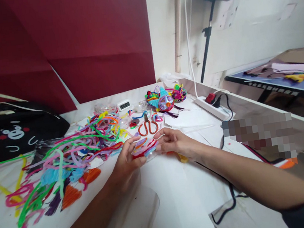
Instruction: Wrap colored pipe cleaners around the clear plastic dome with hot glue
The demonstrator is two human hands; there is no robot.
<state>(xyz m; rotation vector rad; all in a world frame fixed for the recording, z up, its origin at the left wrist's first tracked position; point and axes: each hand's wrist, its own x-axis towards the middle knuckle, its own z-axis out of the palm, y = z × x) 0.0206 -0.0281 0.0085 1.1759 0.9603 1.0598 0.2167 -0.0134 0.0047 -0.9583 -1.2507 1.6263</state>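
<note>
Between my two hands is a rounded, partly clear piece (144, 148) covered with bands of pink, red, orange, purple and blue pipe cleaner. My left hand (127, 161) grips its left side, fingers behind and thumb in front. On the right side, my right hand (171, 143) pinches it with bent fingers. Just beyond lie scissors (148, 126) with orange-red handles. A big tangle of coloured pipe cleaners (87, 136) spreads to the left, with orange tassels (71, 196) at its near edge. Something yellow (182, 158) shows under my right wrist.
Colourful finished ornaments (164, 101) stand at the back, near a small white digital timer (124, 105). A power strip (213, 108) with a black cable (232, 193) runs along the right. A black bag (15, 129) sits far left. White paper (179, 208) covers the near table.
</note>
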